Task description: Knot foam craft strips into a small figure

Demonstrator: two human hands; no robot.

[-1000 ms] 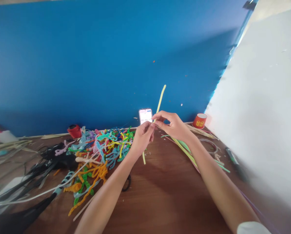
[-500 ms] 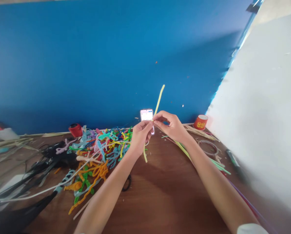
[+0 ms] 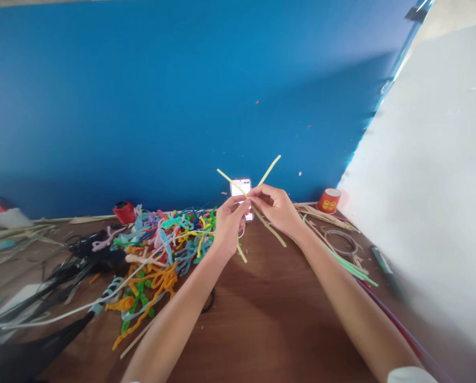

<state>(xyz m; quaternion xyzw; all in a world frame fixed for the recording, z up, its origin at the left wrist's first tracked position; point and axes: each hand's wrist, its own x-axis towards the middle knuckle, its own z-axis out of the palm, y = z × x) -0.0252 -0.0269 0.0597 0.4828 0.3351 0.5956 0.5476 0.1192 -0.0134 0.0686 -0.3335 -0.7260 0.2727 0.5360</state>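
Head view, centre frame: left hand point(image 3: 228, 219) and right hand point(image 3: 278, 209) pinch two yellow pipe cleaners point(image 3: 269, 171), already crossed, four ends loose; whether they're twisted together, can't tell.

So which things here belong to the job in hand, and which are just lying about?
In the job:
- crossed pale-yellow strips
- left hand and right hand, both pinching them

Seemingly just lying about:
- tangled coloured pile
- green strips
- red cup
- phone (use unclear)

Slim pale-yellow pipe cleaners point(image 3: 269, 169) cross in an X, pinched between the hands point(image 3: 277, 208).
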